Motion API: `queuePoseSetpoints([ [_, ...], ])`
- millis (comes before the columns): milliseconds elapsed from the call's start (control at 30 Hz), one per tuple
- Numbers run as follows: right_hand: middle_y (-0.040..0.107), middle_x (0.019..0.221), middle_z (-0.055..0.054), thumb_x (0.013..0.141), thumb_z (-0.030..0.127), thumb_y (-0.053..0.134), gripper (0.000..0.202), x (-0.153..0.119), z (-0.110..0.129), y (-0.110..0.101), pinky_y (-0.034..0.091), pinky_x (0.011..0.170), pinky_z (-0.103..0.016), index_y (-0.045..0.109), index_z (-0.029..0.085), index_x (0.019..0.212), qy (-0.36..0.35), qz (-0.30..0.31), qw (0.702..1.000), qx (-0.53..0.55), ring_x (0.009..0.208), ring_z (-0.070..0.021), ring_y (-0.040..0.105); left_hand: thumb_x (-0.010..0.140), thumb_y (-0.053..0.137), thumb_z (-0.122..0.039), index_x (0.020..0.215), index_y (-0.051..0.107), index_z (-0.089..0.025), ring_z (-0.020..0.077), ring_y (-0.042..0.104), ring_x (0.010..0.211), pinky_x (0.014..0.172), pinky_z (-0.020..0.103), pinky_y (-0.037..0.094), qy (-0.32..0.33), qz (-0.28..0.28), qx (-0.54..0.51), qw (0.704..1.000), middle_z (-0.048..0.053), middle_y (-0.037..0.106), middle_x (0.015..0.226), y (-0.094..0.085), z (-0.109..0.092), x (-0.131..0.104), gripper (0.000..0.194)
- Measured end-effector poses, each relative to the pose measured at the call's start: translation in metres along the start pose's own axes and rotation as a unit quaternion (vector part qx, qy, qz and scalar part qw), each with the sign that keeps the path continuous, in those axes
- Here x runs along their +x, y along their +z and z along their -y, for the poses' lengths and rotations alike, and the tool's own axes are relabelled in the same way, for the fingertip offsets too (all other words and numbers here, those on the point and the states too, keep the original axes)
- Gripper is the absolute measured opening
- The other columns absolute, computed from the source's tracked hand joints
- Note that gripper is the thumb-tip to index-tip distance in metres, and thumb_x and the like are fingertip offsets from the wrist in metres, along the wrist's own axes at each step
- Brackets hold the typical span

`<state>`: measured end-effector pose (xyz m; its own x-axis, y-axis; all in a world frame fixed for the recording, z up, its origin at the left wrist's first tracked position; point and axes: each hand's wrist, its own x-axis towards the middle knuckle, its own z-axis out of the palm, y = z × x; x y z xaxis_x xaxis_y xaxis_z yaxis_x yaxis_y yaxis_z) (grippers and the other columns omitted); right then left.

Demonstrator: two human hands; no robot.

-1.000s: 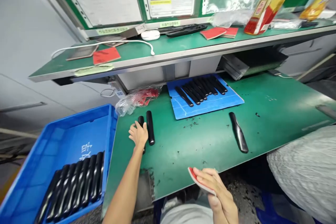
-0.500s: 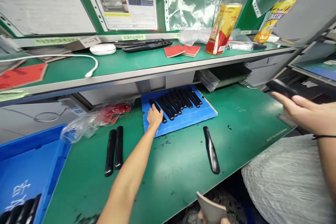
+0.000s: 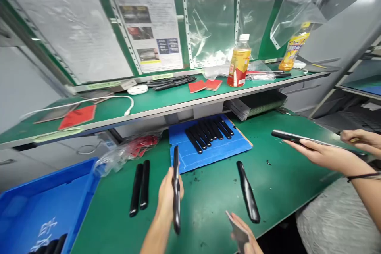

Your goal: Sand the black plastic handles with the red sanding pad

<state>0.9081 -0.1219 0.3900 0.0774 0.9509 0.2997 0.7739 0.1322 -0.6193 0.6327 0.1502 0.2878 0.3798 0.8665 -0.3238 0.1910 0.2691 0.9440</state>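
Note:
My left hand [image 3: 165, 194] grips a black, glossy bar-shaped handle [image 3: 176, 206], held upright above the front of the bench. In my right hand [image 3: 249, 235], low in the picture, is a thin grey sanding pad [image 3: 238, 230], apart from the handle. Several similar black handles [image 3: 205, 135] lie side by side on a blue board [image 3: 190, 160] just behind my left hand. Two more black handles [image 3: 139, 188] rest on the green bench to its left. Between my right hand and the board lies a black piece with a flattened, wider end [image 3: 248, 194].
A co-worker's hands [image 3: 330, 156] at the right hold another black handle [image 3: 293, 137]. At the left stands a blue bin [image 3: 89, 182] with several black pieces. A plastic bag of red pads [image 3: 143, 145] lies beneath the shelf [image 3: 166, 99], which carries bottles [image 3: 239, 61].
My left hand has picked up the leftmost handle from the blue board and brought it nearer me. The view has tilted upward. A co-worker's second hand has come into view.

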Motion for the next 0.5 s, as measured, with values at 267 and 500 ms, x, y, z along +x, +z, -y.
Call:
queuePoseSetpoints([
  [267, 0.063, 0.14, 0.003, 0.096, 0.046, 0.061, 0.022, 0.066, 0.16, 0.187, 0.052, 0.098, -0.046, 0.068, 0.048, 0.118, -0.112, 0.034, 0.987, 0.106, 0.119, -0.0249, 0.059, 0.078, 0.079, -0.054, 0.112, 0.074, -0.021, 0.0097, 0.043, 0.041, 0.038, 0.02, 0.038, -0.184, 0.116, -0.338, 0.916, -0.006, 0.041, 0.054, -0.076, 0.007, -0.119, 0.048],
  [500, 0.078, 0.112, 0.001, 0.083, 0.07, 0.064, 0.044, 0.115, 0.193, 0.241, 0.051, 0.083, -0.045, 0.073, 0.042, 0.116, 0.057, -0.149, 0.93, 0.33, 0.096, -0.0283, 0.066, 0.072, 0.086, -0.045, 0.128, 0.07, -0.026, 0.0162, 0.053, 0.044, 0.042, 0.025, 0.043, -0.184, 0.13, -0.316, 0.922, -0.003, 0.051, 0.049, -0.159, 0.01, -0.148, 0.061],
])
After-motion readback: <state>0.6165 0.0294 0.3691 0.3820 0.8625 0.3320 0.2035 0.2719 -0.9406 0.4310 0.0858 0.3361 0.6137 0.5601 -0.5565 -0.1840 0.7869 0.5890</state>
